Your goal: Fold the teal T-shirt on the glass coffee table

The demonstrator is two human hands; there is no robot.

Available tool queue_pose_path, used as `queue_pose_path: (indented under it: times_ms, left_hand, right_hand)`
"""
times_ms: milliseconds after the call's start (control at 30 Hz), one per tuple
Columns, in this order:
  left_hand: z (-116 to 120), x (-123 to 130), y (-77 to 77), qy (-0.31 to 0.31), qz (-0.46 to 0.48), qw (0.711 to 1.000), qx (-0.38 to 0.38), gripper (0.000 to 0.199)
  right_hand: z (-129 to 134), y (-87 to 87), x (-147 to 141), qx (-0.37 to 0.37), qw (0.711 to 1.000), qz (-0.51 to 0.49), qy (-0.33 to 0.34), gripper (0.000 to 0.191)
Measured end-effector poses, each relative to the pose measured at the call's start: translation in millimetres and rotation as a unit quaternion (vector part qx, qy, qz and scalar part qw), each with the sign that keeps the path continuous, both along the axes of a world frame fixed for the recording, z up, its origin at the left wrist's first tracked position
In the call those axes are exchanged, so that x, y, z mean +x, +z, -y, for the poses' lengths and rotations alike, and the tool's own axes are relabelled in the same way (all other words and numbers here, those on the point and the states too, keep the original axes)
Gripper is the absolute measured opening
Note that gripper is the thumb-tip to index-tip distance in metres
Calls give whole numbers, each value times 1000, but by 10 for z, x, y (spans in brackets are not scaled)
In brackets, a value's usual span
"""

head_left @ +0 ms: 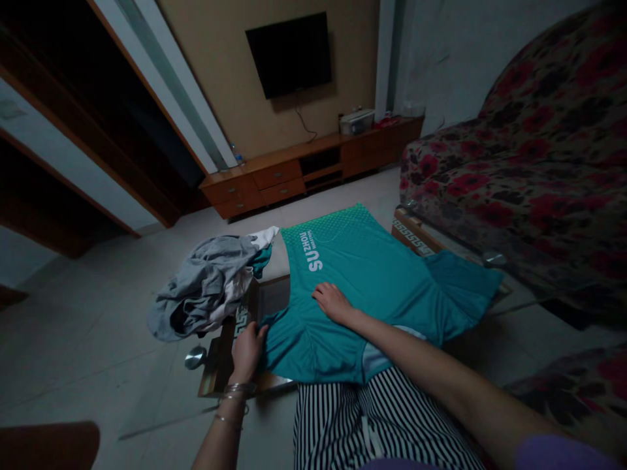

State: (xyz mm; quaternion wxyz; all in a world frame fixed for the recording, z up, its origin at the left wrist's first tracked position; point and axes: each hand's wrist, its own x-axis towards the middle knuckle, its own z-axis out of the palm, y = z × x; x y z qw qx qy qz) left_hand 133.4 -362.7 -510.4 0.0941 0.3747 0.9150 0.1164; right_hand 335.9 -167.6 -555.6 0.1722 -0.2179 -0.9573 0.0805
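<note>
A teal T-shirt [372,274] with white "SUZHOU MARATHON" lettering lies spread out over the low table in front of me, its collar toward my lap. My left hand [249,349] has its fingers closed on the edge of the left sleeve; bracelets circle that wrist. Near the shirt's left side, below the lettering, my right hand [334,303] rests flat on the fabric with its fingers stretched out. The right sleeve [465,294] is fanned out toward the sofa. Left of the shirt sits a heap of grey and white clothes [206,281].
The glass-topped table [215,365] has wooden edges and round metal fittings [196,357]. A flowered sofa [490,170] stands at the right. Along the far wall runs a wooden TV cabinet [279,176] with a plastic box [356,122] on it, below a television [291,55].
</note>
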Motion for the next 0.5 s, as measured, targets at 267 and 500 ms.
queue_pose_path:
  times_ms: [267, 500]
  left_hand:
    - [167, -63, 212, -91, 375, 923, 6, 47]
    - [401, -133, 193, 33, 348, 932, 99, 42]
  right_hand:
    - [-19, -9, -5, 12, 1000, -5, -3, 21]
    - [-27, -10, -5, 10, 1000, -5, -7, 21]
